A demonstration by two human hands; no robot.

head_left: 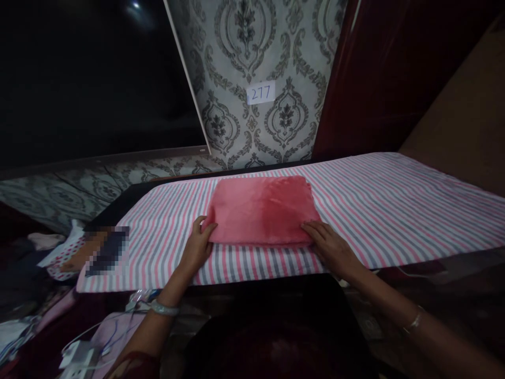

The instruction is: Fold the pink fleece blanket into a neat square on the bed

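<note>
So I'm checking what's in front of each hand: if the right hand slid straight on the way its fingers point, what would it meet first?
The right hand points up-left, its fingertips already at the folded pink cloth, so probably that.

Long, narrow table (pixel 394 210) running left to right, covered end to end by a striped cloth (pixel 374 195) in pink, grey and white that hangs a little over the near edge. Lying directly on the cloth, about midway along and closer to the left end: a folded pink towel (pixel 262 210), plush, rectangular, flat, its near side just short of the near edge. Blurred dark patch (pixel 106 251) at the near left corner, too unclear to identify.
</note>
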